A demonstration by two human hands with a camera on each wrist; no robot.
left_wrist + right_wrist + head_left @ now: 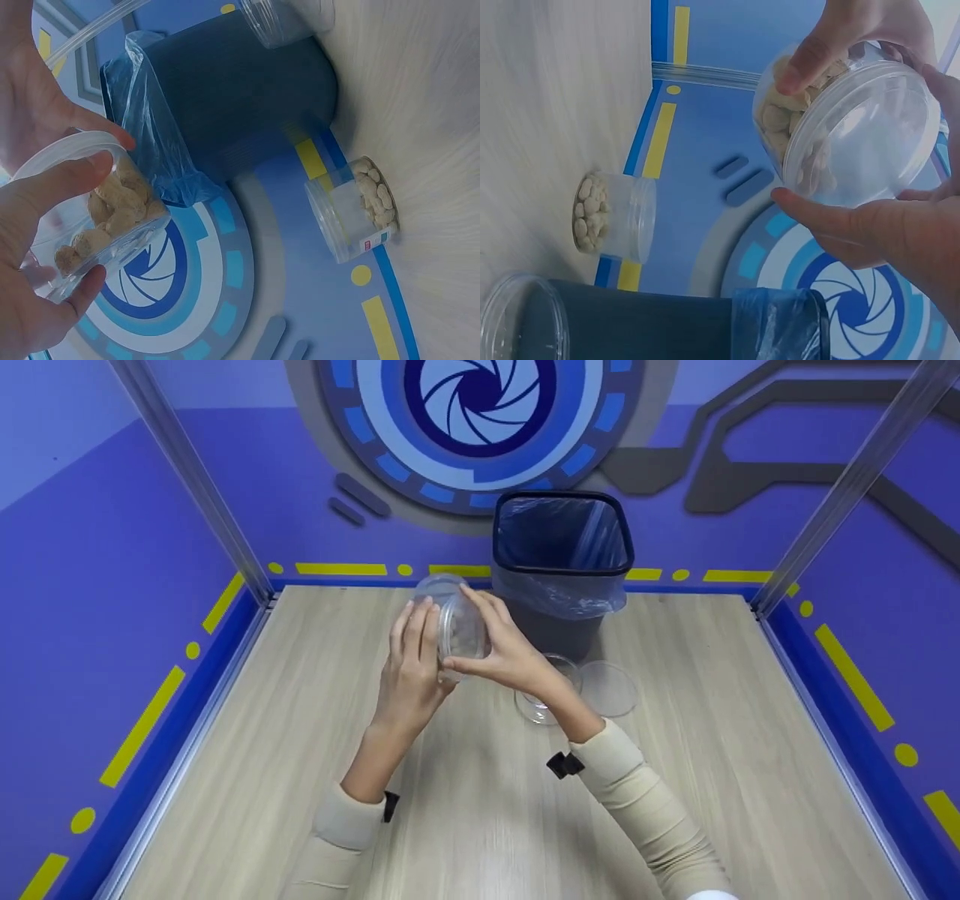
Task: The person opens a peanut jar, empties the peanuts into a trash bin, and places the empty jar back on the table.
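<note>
In the head view, I hold a clear jar [466, 631] above the bench [300, 720], to the left of the dark waste bin [566, 639]. My left hand [412, 664] grips its body, and my right hand [504, 651] grasps it from the other side, thumb and fingers spread across the rim. The bin is lined with a see-through bag [592, 598]. Partly behind my right forearm, an open container [532, 714] stands on the bench, and a flat clear disc [613, 690] lies just beside it.

In the left wrist view, brown pieces [116, 210] are inside the tilted jar, which my left fingers clasp from two sides. Farther away, a smaller-looking tub [346, 214] with pale pieces [375, 193] stands upright on the bench, near the bin.

In the right wrist view, the jar's round end is turned toward my right palm; I cannot tell whether this end is covered.
</note>
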